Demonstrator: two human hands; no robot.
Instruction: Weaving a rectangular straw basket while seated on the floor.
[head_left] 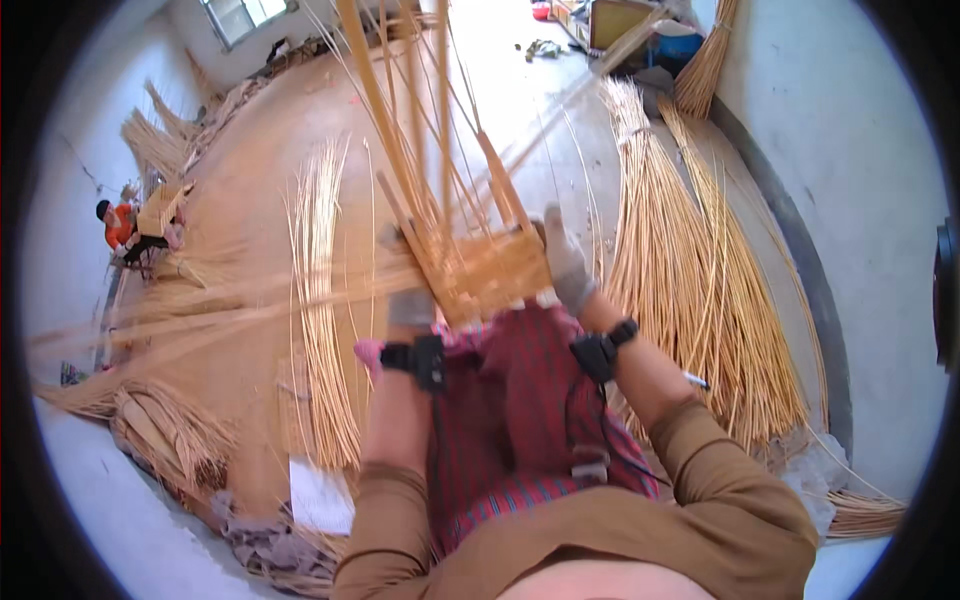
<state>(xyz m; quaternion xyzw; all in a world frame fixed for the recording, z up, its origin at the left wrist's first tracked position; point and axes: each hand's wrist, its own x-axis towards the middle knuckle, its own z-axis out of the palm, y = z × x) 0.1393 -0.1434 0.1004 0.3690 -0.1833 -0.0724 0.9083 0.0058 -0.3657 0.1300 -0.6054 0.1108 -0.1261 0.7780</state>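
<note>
A partly woven wicker basket [497, 270] rests at the edge of my lap, on a red checked cloth [500, 390]. Long loose rods [445, 110] rise from it and fan out away from me; some are smeared by motion. My left hand [408, 303], in a grey glove, grips the basket's left side, its fingers mostly hidden. On the opposite side, my gloved right hand [568, 265] holds the basket's right edge, with some fingers behind it. Both wrists carry black strapped devices.
Large bundles of rods [690, 270] lie on the floor at right, and a thinner bundle [322, 300] lies at left. A white paper sheet [320, 497] is near my left elbow. Another person [120, 225] in orange sits far left. Blurred strips [240, 300] stretch leftward.
</note>
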